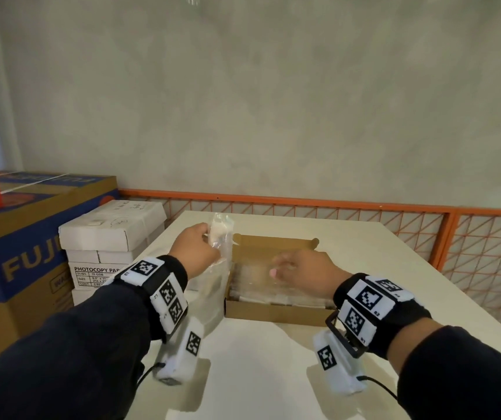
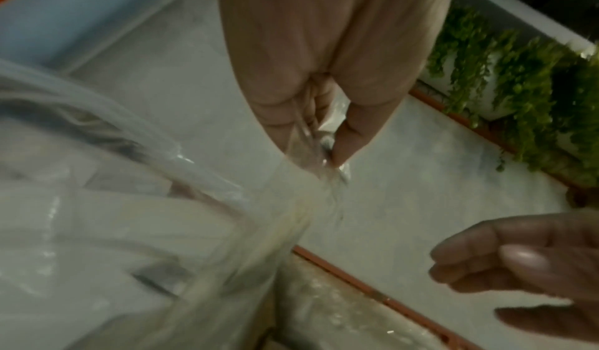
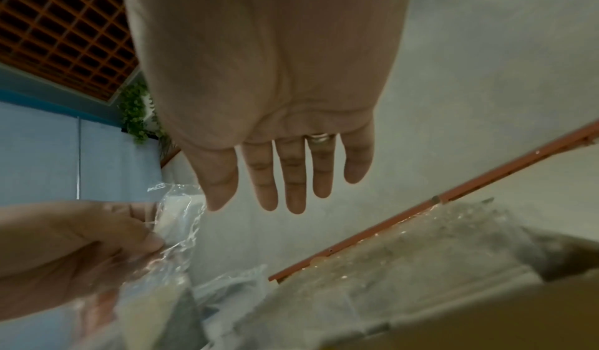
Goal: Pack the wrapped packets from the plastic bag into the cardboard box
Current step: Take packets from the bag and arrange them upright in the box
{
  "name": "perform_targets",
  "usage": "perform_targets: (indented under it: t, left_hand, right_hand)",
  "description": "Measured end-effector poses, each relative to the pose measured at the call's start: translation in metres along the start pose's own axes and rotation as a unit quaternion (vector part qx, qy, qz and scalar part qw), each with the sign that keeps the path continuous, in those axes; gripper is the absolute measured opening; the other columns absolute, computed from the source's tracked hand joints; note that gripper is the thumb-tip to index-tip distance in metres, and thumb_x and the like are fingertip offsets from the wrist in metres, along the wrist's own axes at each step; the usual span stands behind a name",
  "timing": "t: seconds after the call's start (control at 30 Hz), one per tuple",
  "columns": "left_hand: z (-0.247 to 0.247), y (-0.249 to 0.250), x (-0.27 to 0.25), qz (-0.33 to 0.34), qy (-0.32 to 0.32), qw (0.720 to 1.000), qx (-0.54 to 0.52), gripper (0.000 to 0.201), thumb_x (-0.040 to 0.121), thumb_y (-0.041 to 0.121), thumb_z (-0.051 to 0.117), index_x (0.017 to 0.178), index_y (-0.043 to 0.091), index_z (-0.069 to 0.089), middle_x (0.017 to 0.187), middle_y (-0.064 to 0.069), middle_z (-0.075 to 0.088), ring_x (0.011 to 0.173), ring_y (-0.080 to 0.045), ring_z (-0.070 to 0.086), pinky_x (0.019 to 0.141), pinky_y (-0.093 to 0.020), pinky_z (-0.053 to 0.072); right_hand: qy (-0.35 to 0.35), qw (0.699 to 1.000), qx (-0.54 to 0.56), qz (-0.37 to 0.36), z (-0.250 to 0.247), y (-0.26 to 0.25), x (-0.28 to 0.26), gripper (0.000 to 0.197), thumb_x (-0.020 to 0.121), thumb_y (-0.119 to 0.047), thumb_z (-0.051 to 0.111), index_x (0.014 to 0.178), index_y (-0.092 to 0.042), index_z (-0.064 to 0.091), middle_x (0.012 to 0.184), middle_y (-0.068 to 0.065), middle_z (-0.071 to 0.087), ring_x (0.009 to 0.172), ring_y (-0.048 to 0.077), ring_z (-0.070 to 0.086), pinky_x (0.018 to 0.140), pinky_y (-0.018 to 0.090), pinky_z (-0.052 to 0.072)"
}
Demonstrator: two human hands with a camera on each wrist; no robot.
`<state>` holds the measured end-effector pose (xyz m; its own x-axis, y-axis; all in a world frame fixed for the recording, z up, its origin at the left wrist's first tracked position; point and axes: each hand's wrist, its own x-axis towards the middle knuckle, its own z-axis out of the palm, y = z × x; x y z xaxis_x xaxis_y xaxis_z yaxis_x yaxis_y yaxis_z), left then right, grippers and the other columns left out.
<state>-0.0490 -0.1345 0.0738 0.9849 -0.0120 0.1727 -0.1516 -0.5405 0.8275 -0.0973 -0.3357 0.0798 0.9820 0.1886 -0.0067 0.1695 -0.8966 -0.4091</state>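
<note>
Clear plastic fills the left of my view: the plastic bag (image 1: 212,286) stands on the white table (image 1: 258,374), and my left hand (image 1: 196,251) is raised above it, fingers and thumb pinching a wrapped packet (image 1: 218,237) by its crinkled film. In the left wrist view the thumb tip and fingertips (image 2: 348,137) close on the wrapper, with the bag's mouth (image 2: 162,202) just below them and more pale packets blurred inside it.

To the right of those fingers, touching the bag's side, sits the open cardboard box (image 1: 273,310). Rows of wrapped packets (image 1: 273,295) already lie in it under a glare of film.

My right hand (image 1: 300,269) hovers over the box, palm down, holding nothing. The right wrist view shows its fingers (image 3: 291,176) straight and slightly spread, a ring (image 3: 319,137) on one, the box's packed contents (image 3: 421,266) below and beyond the fingertips.
</note>
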Motion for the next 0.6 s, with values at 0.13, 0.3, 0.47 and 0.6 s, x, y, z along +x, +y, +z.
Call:
perform_targets:
  t: [0.13,0.3,0.47,0.6]
  left_hand:
    - [0.003,0.021,-0.012,-0.005,-0.034,0.984,-0.173,0.044,0.076,-0.016,0.056,0.109,0.013,0.056,0.105,-0.017,0.066,0.095,-0.032,0.064,0.087,-0.043,0.052]
    - [0.010,0.044,-0.023,0.011,-0.063,0.961,-0.270,0.049,0.078,-0.020,0.053,0.116,0.011,0.054,0.105,-0.016,0.065,0.085,-0.026,0.064,0.070,-0.031,0.055]
    - [0.012,0.050,-0.018,0.004,-0.018,0.971,-0.239,0.038,0.081,-0.011,0.055,0.113,0.009,0.058,0.101,-0.012,0.065,0.079,-0.021,0.059,0.079,-0.035,0.051]
    - [0.016,0.042,-0.011,-0.002,0.001,0.985,-0.175,0.035,0.083,-0.005,0.056,0.114,0.011,0.059,0.088,-0.004,0.063,0.079,-0.019,0.057,0.082,-0.038,0.052]
  right_hand:
    - [-0.008,0.993,0.117,-0.011,0.001,-0.010,-0.002,0.055,0.092,-0.032,0.055,0.142,-0.024,0.036,0.141,-0.001,0.047,0.127,0.015,0.046,0.098,0.021,0.034]
    - [-0.016,0.982,0.186,-0.024,0.009,-0.015,0.002,0.037,0.085,-0.016,0.064,0.121,-0.013,0.057,0.118,0.004,0.063,0.108,0.021,0.060,0.099,0.039,0.046]
    - [0.039,0.992,0.123,0.014,0.005,-0.004,0.009,0.028,0.090,-0.011,0.053,0.118,-0.013,0.058,0.111,0.008,0.065,0.101,0.024,0.062,0.089,0.034,0.050]
    - [0.109,0.989,0.077,0.070,-0.005,0.026,0.019,0.027,0.086,-0.007,0.047,0.106,-0.017,0.062,0.094,0.006,0.065,0.081,0.022,0.059,0.069,0.027,0.047]
